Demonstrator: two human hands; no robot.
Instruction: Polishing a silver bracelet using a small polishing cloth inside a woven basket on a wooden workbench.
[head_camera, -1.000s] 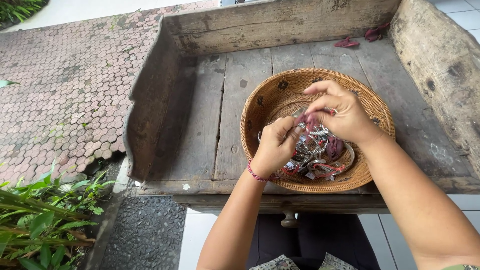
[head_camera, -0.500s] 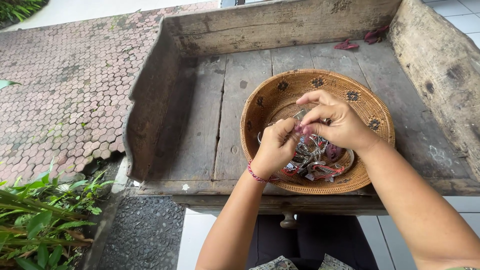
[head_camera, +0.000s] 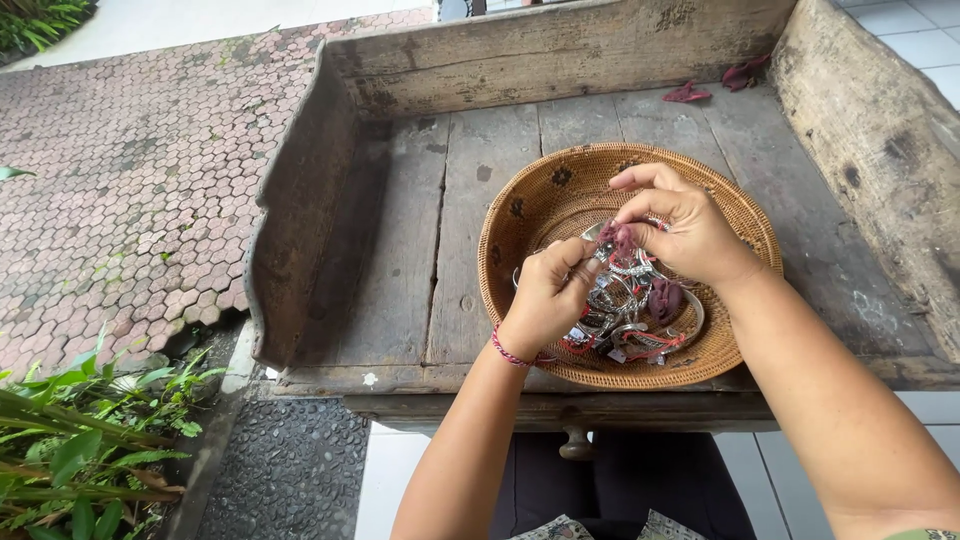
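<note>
Big wooden tray fills the view, brick paving out at nine o'clock, plants at seven. Woven basket sits in the tray at four o'clock, a jumble of silver rings and red threads inside. Both hands over it: right hand and left hand, fingers narrow, pinching a maroon tassel between them above the pile. Red petals at one o'clock.
</note>
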